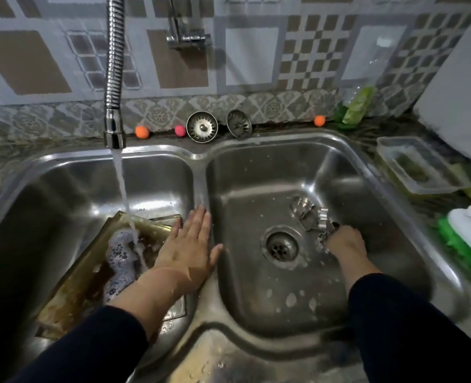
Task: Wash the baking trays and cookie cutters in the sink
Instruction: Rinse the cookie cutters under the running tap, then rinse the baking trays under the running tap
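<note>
The right hand (344,240) reaches down into the right basin (256,172) of the double sink, and its fingers are curled around one of the metal cookie cutters (311,215) that lie in a small cluster on the basin floor. The cluster sits just beside the drain (281,246), on its far right side, and it runs away from the hand toward the back wall, so the nearest cutter is the one in the grip and the others lie farther from the person.

The left hand (191,248) is flat with straight fingers, spread over the divider between the two basins, and it holds nothing. Under and to the left of it, in the left basin (63,189), the baking tray (74,288) lies tilted, with brown residue and foam on it. Water from the flexible faucet (115,78) falls straight onto the tray.

I judge that the cutter must travel leftward over the divider to come under the stream, because no water runs in the right basin. The left hand is nearer to the tray.
</note>
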The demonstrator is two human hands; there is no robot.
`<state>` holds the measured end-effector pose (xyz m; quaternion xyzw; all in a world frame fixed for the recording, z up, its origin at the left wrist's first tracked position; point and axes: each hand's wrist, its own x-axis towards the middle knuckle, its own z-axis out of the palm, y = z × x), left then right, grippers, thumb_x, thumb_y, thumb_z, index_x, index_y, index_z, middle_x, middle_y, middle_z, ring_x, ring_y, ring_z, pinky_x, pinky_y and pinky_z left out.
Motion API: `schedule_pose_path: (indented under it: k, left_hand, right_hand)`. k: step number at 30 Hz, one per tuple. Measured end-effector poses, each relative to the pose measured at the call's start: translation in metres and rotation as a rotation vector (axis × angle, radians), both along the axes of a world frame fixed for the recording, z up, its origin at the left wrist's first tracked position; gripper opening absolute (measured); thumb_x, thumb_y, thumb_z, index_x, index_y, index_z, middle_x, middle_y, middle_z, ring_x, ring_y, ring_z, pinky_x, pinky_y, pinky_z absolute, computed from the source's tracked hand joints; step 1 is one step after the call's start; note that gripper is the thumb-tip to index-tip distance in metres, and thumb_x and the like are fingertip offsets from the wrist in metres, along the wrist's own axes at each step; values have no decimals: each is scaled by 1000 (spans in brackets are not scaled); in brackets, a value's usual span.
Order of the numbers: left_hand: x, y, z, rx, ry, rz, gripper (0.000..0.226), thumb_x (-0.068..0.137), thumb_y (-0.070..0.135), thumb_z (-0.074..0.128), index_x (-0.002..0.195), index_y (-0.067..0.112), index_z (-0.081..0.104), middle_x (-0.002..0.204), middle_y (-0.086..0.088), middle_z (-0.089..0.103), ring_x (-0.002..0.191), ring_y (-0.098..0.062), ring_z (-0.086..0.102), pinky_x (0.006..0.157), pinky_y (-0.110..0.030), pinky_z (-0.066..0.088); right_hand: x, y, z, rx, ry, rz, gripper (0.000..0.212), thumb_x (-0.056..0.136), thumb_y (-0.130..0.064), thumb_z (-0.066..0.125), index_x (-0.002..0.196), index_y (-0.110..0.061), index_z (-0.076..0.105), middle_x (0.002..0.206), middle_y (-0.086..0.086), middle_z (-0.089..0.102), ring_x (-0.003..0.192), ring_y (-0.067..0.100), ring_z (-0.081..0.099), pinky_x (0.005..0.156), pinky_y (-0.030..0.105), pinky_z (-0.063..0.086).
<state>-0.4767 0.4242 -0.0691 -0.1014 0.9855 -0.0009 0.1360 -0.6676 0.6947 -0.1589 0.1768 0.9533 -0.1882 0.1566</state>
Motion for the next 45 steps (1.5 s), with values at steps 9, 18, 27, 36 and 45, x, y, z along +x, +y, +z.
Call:
schedule_pose_path:
  k: [9, 18, 27, 36, 45]
  left_hand:
    - [1, 2, 5, -22, -51, -11, 68, 100, 49, 10, 149, 11, -17, 157, -6, -24, 145, -19, -19, 118, -41, -10]
    - [37, -45, 11, 367, 35, 2, 60, 101, 46, 28, 153, 24, 8, 161, 4, 0, 147, -20, 8, 120, -46, 10]
    - [110, -153, -33, 256, -255, 429, 70, 97, 51, 36, 153, 27, 1, 159, -4, -19, 146, -31, -14, 118, -54, 4]
    - [124, -183, -40, 348, -193, 527, 67, 98, 41, 40, 152, 27, 5, 156, -9, 6, 135, -37, 31, 113, -43, 30]
    - [119, -175, -25, 328, -205, 516, 67, 95, 53, 37, 151, 31, 10, 155, -10, 9, 137, -37, 18, 109, -47, 28]
  right_hand:
    - [39, -32, 63, -55, 103, 257, 41, 82, -6, 56, 119, -23, 62, 127, 7, 58, 114, 29, 55, 93, 40, 50]
    - [141, -166, 142, -378, 172, 593, 39, 84, 7, 51, 111, -17, 67, 96, 4, 66, 94, 15, 59, 76, 22, 45]
    - [232, -283, 75, -395, -85, 594, 27, 89, -8, 60, 114, -15, 66, 120, 3, 64, 111, 18, 60, 86, 20, 44]
    - [241, -312, 43, -374, -175, 249, 72, 88, -15, 60, 148, -11, 21, 147, 14, 35, 120, 28, 53, 87, 31, 53]
    - [235, -306, 50, -738, -24, -14, 40, 92, -19, 55, 131, -13, 54, 124, 3, 58, 91, 18, 59, 77, 23, 47]
